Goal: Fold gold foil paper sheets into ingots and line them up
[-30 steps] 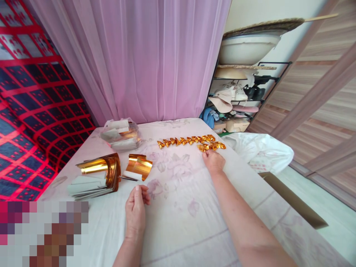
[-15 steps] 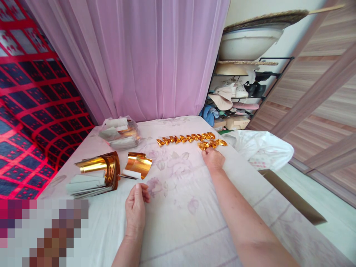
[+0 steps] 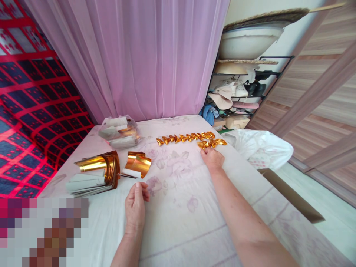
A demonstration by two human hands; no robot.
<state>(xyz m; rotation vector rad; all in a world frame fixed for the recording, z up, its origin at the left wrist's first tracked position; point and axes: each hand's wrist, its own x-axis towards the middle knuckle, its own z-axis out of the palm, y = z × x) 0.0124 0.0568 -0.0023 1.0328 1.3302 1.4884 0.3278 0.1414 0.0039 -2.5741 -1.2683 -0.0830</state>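
My right hand (image 3: 213,158) reaches to the far right part of the table, its fingers closed at the near end of a short row of folded gold foil paper pieces (image 3: 211,143). The fingertips pinch one folded piece, mostly hidden by the hand. Just behind lies a longer row of such gold pieces (image 3: 178,138). My left hand (image 3: 136,204) rests on its side nearer to me, fingers loosely curled with nothing visible in them. Beyond it are a few flat gold foil sheets (image 3: 141,165), slightly curved. To the left stands a thick stack of gold and grey-backed sheets (image 3: 96,167).
A clear plastic bag (image 3: 119,133) of more sheets sits at the table's back left. Flowered cloth covers the table (image 3: 183,230). On the right are a white plastic bag (image 3: 269,150), a cardboard piece (image 3: 292,194) and a loaded rack (image 3: 236,76). A purple curtain (image 3: 155,59) hangs behind.
Almost nothing differs. Both hands stay in place, and the view has shifted very slightly.
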